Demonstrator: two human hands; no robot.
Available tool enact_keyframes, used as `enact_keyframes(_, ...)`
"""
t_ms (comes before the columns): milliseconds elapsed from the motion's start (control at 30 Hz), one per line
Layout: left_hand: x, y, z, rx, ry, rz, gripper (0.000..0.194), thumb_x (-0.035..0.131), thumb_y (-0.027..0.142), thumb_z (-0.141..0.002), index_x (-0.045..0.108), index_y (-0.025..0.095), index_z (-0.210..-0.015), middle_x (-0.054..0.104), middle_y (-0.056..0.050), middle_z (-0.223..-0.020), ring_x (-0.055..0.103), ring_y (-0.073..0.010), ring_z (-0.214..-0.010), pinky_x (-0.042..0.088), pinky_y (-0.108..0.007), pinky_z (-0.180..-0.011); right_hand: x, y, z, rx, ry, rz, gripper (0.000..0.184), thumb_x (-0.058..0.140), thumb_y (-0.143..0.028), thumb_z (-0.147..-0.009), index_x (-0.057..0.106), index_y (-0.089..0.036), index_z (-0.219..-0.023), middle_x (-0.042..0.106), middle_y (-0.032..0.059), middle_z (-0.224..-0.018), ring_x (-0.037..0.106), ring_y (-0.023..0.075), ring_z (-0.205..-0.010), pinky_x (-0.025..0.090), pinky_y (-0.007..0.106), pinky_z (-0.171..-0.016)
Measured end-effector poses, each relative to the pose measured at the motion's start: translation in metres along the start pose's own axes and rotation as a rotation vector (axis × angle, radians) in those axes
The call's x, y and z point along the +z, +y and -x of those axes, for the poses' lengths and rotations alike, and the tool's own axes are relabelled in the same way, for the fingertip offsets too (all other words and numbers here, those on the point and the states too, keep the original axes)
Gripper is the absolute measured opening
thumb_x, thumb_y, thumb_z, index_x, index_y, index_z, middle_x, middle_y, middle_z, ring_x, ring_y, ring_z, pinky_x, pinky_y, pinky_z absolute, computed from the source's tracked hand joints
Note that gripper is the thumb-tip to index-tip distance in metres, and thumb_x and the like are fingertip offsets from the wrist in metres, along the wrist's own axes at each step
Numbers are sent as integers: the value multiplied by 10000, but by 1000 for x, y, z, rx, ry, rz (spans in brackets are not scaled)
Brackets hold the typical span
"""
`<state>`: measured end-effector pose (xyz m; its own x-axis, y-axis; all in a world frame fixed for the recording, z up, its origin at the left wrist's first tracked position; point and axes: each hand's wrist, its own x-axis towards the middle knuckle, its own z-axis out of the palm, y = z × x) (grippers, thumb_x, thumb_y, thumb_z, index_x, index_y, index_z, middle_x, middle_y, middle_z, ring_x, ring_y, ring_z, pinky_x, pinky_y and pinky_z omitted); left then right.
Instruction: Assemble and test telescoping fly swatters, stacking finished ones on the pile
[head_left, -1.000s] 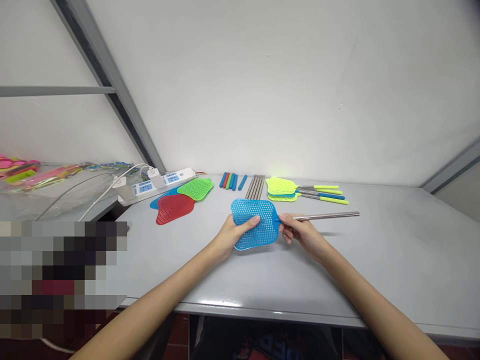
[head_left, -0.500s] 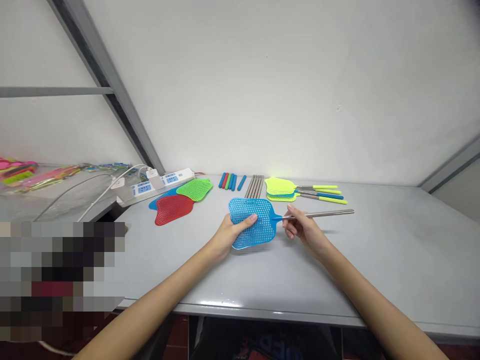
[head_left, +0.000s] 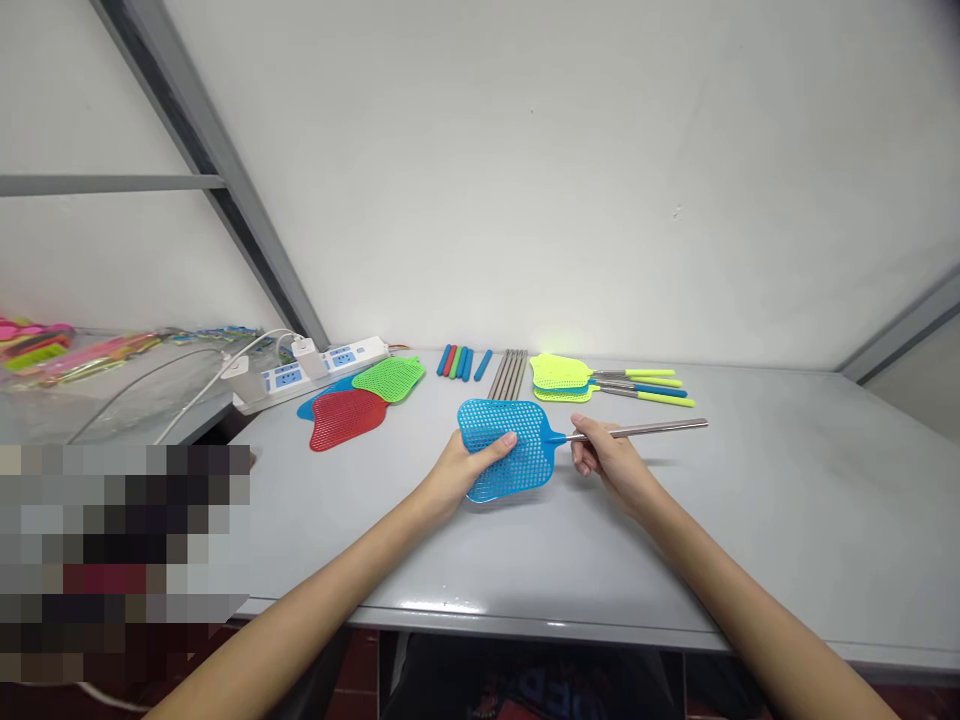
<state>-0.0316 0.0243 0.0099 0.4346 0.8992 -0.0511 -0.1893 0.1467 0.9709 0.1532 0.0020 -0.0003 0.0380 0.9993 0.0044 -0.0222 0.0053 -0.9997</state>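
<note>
Just one head-mounted cam here, aimed forward and down, pretty close in: left hand (head_left: 469, 475) around 6 o'clock, right hand (head_left: 611, 465) around 4, gray table (head_left: 780, 520) filling the bottom half, white wall (head_left: 570, 180) at 12.

Body inventory: left forearm (head_left: 300, 600) and right forearm (head_left: 750, 625), both bare, slim, tapering to left hand (head_left: 459, 472) and right hand (head_left: 609, 465), also bare. Near, below the table edge: dark garment (head_left: 525, 685), small blue-and-red print.
</note>
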Motion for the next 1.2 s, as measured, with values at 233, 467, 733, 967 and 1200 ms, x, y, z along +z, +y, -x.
enact_keyframes(233,0,0,0,33,16,-27,393,626,305,-648,561,154,-1004,614,-82,-1006,573,-218,-887,444,-336,-778,0,0,1,9,-2,-33,423,441,-429,-742,507,-160,-424,293,-39,-348,351,85,-371,273,234,-427)
enact_keyframes(467,-1,0,0,42,-7,-46,382,604,299,-672,548,152,-1020,618,-84,-989,568,-219,-897,440,-345,-792,1,0,0,23,-10,-35,422,434,-427,-748,496,-159,-428,293,-44,-337,361,83,-358,263,233,-426)
enact_keyframes(733,-1,2,1,-24,8,18,399,623,302,-653,552,142,-1012,621,-92,-984,579,-220,-870,457,-333,-759,3,-2,1,52,-26,29,439,410,-421,-753,477,-161,-404,328,-38,-332,350,78,-349,270,229,-425)
enact_keyframes(967,-7,-6,-2,-147,16,84,395,629,308,-647,563,146,-1001,620,-102,-983,598,-212,-821,462,-341,-755,7,0,3,110,-91,13,443,374,-420,-770,474,-159,-426,348,-38,-344,363,78,-347,277,222,-426)
enact_keyframes(1200,-7,-7,-6,-209,3,135,381,631,286,-647,568,137,-992,619,-107,-975,600,-208,-812,475,-326,-738,6,10,1,135,-70,99,528,295,-471,-791,416,-164,-378,354,-26,-295,324,73,-320,236,224,-409)
